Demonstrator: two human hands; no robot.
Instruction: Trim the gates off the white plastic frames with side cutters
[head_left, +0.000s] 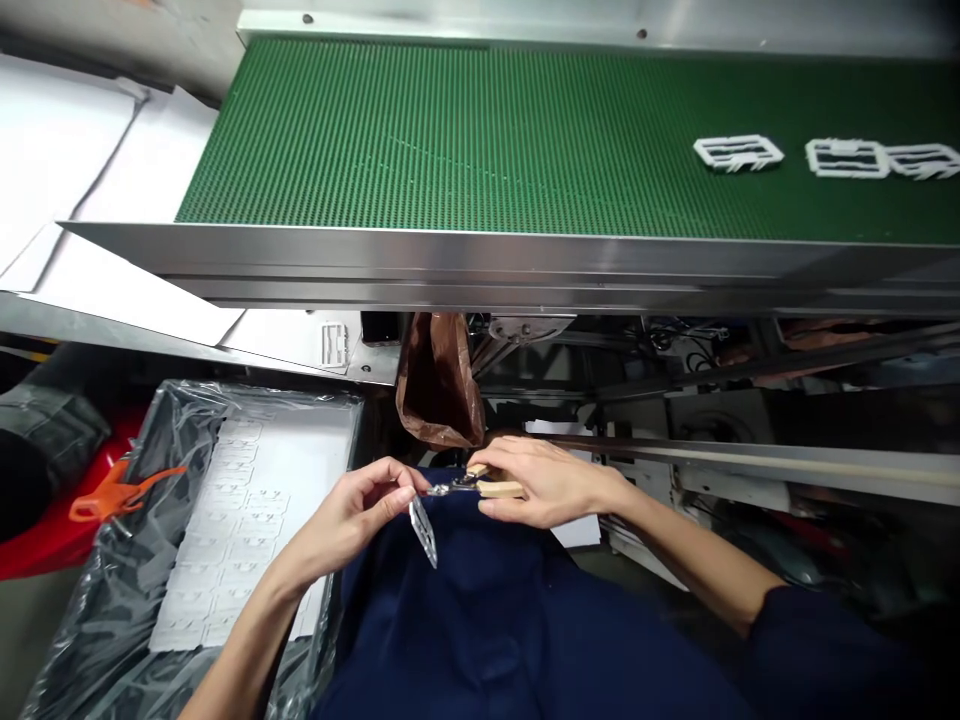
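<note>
My left hand (367, 510) is closed on a small white plastic frame (424, 532), which hangs tilted below the fingertips. In my right hand (551, 480) are nippers (499, 488) with pale yellowish handles, gripped between thumb and fingers. The metal jaws of the nippers point left and reach the upper end of the frame at my left fingertips; whether they touch it I cannot tell. Both hands are in front of my dark blue clothing. Left of them, a crate (349, 400) lined with clear plastic holds white sheets with rows of similar white frames.
Beyond a metal rail (480, 265), a green conveyor belt (450, 140) carries several white frames (739, 152) at its right. A brown bag (442, 390) hangs below. One frame (334, 345) lies on the left ledge. An orange clamp (120, 492) grips the crate's liner.
</note>
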